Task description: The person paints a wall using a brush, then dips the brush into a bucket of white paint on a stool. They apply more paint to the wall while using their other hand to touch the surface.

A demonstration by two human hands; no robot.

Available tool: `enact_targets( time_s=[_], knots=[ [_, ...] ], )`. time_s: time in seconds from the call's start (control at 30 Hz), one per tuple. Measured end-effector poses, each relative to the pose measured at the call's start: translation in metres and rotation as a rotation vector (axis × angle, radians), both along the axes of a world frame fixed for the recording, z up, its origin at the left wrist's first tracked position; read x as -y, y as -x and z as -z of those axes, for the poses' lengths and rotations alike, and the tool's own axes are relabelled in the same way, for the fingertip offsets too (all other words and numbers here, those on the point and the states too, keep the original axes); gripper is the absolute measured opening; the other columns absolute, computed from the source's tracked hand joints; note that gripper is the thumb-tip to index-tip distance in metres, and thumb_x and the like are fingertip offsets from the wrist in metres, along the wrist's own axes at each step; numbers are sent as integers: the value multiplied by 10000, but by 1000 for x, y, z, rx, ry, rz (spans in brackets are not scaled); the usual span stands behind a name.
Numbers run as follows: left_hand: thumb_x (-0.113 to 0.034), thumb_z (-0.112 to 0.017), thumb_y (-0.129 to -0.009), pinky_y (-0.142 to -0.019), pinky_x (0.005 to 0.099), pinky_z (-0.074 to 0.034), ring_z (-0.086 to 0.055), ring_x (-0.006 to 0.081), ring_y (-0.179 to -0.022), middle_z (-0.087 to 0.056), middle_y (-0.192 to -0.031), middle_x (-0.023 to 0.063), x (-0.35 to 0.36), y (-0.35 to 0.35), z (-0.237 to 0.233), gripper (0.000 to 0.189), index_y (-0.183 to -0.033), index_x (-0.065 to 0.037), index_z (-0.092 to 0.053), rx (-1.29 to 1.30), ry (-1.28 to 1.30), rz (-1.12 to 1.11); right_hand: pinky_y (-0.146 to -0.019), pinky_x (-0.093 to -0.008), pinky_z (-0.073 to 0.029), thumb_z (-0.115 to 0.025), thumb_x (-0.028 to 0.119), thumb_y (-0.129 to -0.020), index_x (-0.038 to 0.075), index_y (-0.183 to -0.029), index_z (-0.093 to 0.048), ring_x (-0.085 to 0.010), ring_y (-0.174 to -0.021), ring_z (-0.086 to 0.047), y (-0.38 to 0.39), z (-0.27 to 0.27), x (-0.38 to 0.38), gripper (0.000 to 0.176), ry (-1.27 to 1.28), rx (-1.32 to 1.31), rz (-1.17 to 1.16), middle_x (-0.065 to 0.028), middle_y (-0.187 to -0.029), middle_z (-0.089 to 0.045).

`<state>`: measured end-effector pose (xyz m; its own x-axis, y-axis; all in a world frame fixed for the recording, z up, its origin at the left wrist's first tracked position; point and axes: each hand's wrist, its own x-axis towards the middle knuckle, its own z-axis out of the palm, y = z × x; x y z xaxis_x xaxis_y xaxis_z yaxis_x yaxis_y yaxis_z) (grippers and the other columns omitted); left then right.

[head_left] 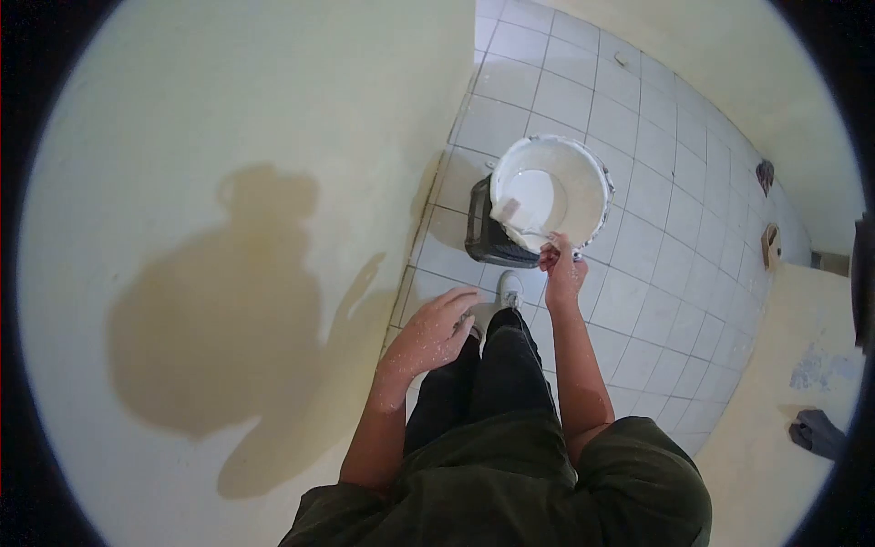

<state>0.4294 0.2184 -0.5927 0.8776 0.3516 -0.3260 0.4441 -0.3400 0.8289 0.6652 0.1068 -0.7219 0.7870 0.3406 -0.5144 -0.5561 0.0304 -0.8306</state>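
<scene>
A white bucket (591, 196) with white paint in its bottom stands on a dark crate (488, 232). My right hand (563, 266) is closed on the handle of a paint brush (515, 215), at the bucket's near rim. The brush's pale head lies over the inner left side of the bucket. My left hand (439, 330), spotted with white, hangs in front of my legs, its fingers apart and nothing visible in it.
A pale wall (365, 137) with my shadow on it rises at the left. White tiles (638, 264) cover the floor. At the right are a brown sandal (771, 246), a dark object (765, 176) and a dark cloth (817, 434). My white shoe (511, 287) is near the crate.
</scene>
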Motion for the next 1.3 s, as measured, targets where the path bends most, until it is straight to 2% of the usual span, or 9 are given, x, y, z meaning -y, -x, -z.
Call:
enact_targets(
  time_s=[0.13, 0.23, 0.33, 0.67, 0.87, 0.97, 1.07, 1.17, 1.3],
  knots=[
    [-166, -547, -1000, -1167, 449, -395, -523, 381, -1350, -557, -1450, 194, 10, 44, -19, 428, -1415, -62, -565, 15, 6, -51, -596, -283, -471, -598, 192, -1036, -10, -1222, -666, -154, -690, -626, 25, -11, -24, 283, -283, -284, -378, -89, -865, -706],
    [-179, -552, -993, -1169, 452, -390, -520, 387, -1354, -555, -1453, 199, 12, 71, -28, 438, -1417, -67, -564, -29, 13, -79, -584, -268, -465, -596, 148, -1031, 53, -1293, -621, -131, -682, -601, 55, -17, -47, 280, -54, -410, -744, -76, -921, -700],
    [-172, -549, -991, -1168, 454, -391, -519, 392, -1354, -553, -1456, 200, 9, 89, -31, 440, -1419, -70, -564, -74, 18, -121, -569, -255, -468, -621, 141, -1009, 94, -1214, -659, -96, -667, -567, 72, 28, -69, 213, -56, -246, -944, -28, -882, -683],
    [-149, -562, -991, -1186, 442, -378, -505, 369, -1387, -552, -1471, 188, -1, 79, -19, 432, -1414, -59, -568, -32, 26, -223, -494, -259, -405, -911, 450, -767, 90, -731, -636, -87, -537, -525, 71, 32, -196, 454, 58, 130, -717, -8, -621, -589],
    [-174, -562, -996, -1192, 446, -370, -493, 370, -1399, -546, -1492, 179, 5, 74, -11, 456, -1442, -75, -558, -27, 23, -211, -554, -314, -484, -890, 440, -780, 53, -774, -669, -154, -585, -601, 48, 142, -234, 446, 392, 285, -859, -44, -660, -624],
    [-182, -556, -1000, -1194, 447, -366, -487, 373, -1403, -544, -1499, 173, 7, 75, -14, 457, -1446, -81, -558, -65, 44, -209, -731, -393, -561, -837, 529, -781, 55, -826, -734, -254, -749, -711, 57, 158, -227, 488, 799, 635, -830, -91, -757, -719],
    [-183, -552, -1001, -1194, 450, -365, -485, 374, -1403, -544, -1499, 171, 8, 77, -10, 452, -1442, -81, -559, -77, 56, -203, -886, -460, -553, -789, 606, -783, 80, -896, -781, -328, -939, -740, 53, 143, -229, 539, 868, 519, -817, -107, -870, -770],
    [-182, -553, -999, -1193, 454, -365, -487, 376, -1400, -542, -1501, 173, 6, 78, -9, 447, -1433, -73, -563, -88, 65, -203, -720, -417, -565, -827, 569, -756, 51, -764, -732, -294, -773, -737, 52, 53, -229, 527, 725, 535, -799, -121, -772, -741],
    [-179, -560, -996, -1188, 460, -369, -489, 382, -1395, -542, -1501, 173, 2, 74, -10, 441, -1420, -61, -566, -101, 65, -197, -571, -350, -467, -864, 513, -773, 65, -639, -600, -158, -551, -571, 46, -34, -222, 537, 178, 347, -690, -23, -591, -597]
  ],
)
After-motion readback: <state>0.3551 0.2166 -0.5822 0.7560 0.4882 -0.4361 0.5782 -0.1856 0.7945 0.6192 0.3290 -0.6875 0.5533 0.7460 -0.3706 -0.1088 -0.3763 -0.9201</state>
